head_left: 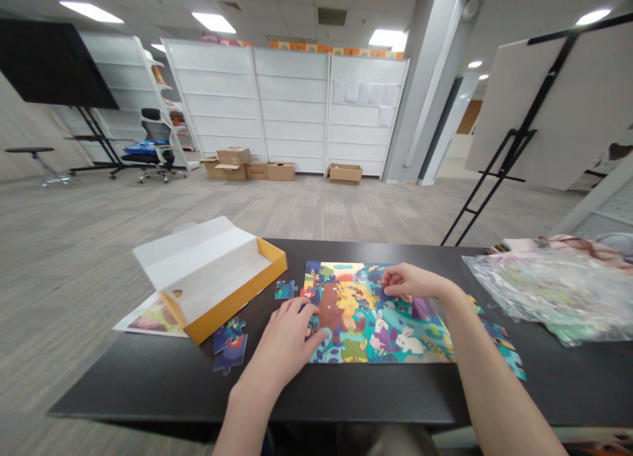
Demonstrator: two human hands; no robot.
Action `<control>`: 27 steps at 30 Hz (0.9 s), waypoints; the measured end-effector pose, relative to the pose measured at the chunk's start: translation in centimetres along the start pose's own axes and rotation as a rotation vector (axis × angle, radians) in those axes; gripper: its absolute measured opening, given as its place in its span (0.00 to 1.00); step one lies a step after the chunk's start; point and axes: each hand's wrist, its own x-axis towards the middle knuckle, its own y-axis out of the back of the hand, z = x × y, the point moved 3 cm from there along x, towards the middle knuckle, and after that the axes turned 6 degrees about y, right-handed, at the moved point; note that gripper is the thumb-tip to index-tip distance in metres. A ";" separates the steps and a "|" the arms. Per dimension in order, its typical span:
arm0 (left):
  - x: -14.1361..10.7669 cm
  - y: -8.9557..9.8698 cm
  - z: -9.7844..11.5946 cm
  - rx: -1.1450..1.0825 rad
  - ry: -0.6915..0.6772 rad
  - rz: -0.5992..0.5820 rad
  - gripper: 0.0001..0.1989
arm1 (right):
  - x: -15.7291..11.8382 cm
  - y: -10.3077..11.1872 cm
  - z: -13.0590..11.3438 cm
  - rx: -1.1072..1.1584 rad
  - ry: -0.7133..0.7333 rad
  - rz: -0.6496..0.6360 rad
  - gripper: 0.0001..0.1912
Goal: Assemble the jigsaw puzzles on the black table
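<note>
A colourful jigsaw puzzle (376,317) with rabbits and a brown tree lies flat on the dark table (386,393), its pieces mostly joined. My left hand (287,341) curls at the puzzle's left edge, fingertips on the pieces. My right hand (413,281) rests at the upper middle, fingers down on the pieces; any piece under either hand is hidden. Loose pieces (285,289) lie left of the puzzle, and two more (229,345) lie further left by my left wrist. Others (505,352) sit beyond its right edge.
An open yellow and white puzzle box (212,278) stands at the table's left, on a printed picture sheet (153,317). A crumpled clear plastic bag (548,298) lies at the right. The table's front edge runs below my forearms.
</note>
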 end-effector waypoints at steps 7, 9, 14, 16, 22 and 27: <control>0.0 -0.2 0.0 -0.004 0.005 0.007 0.14 | 0.2 -0.3 0.1 0.031 0.026 -0.027 0.18; 0.0 -0.2 0.0 -0.007 0.010 0.005 0.13 | 0.2 -0.3 0.3 0.020 -0.007 -0.021 0.19; -0.1 0.1 -0.1 -0.012 -0.001 0.020 0.12 | 0.1 -0.4 0.2 0.045 -0.031 -0.033 0.18; -0.2 0.4 0.5 -0.006 -0.015 0.055 0.11 | 0.0 -0.4 0.1 0.050 -0.029 -0.033 0.19; -1.1 -1.4 7.7 -0.131 -0.227 0.170 0.10 | 0.2 -0.4 0.6 0.073 -0.039 -0.034 0.20; -1.0 -7.1 13.0 -0.062 -0.362 0.130 0.25 | 0.2 -0.5 0.7 0.093 -0.014 -0.033 0.22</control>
